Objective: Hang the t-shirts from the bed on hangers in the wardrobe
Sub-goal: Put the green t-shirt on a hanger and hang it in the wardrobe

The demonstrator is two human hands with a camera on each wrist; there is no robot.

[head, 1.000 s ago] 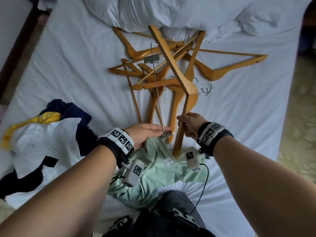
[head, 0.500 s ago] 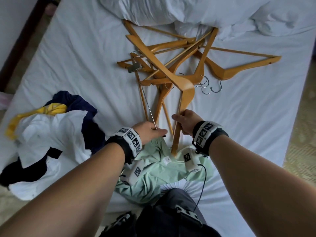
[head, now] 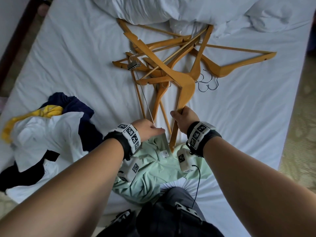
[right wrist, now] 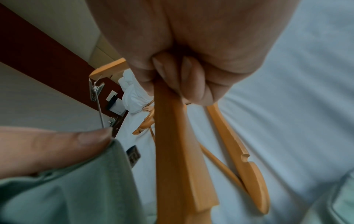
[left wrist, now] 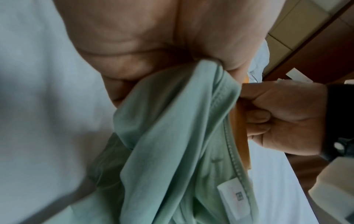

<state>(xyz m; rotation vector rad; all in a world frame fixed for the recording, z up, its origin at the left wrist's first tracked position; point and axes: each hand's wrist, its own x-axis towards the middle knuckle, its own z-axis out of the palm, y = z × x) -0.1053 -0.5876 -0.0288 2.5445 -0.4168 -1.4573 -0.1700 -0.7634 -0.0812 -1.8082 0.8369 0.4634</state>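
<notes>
A mint-green t-shirt (head: 153, 168) lies crumpled at the near edge of the bed. My left hand (head: 150, 130) pinches its collar, thumb on top; the left wrist view shows the fabric (left wrist: 172, 151) bunched in the curled fingers. My right hand (head: 183, 117) grips one arm of a wooden hanger (head: 184, 88), whose lower tip touches the shirt's neck opening. In the right wrist view the fingers (right wrist: 182, 75) wrap round the wood (right wrist: 176, 151). A thin metal clip bar (head: 145, 101) runs from the hanger's far arm down to my left thumb.
Several more wooden hangers (head: 222, 65) lie tangled mid-bed, their steel hooks (head: 207, 82) pointing right. A heap of white, navy and yellow clothes (head: 42, 134) sits at the left. A rumpled duvet and pillows (head: 188, 9) lie at the far end. Floor (head: 301, 134) borders the bed's right side.
The held hanger has tipped lower and to the left, and its clip bar has swung left. My left hand has closed over the bar's near end at the shirt collar.
</notes>
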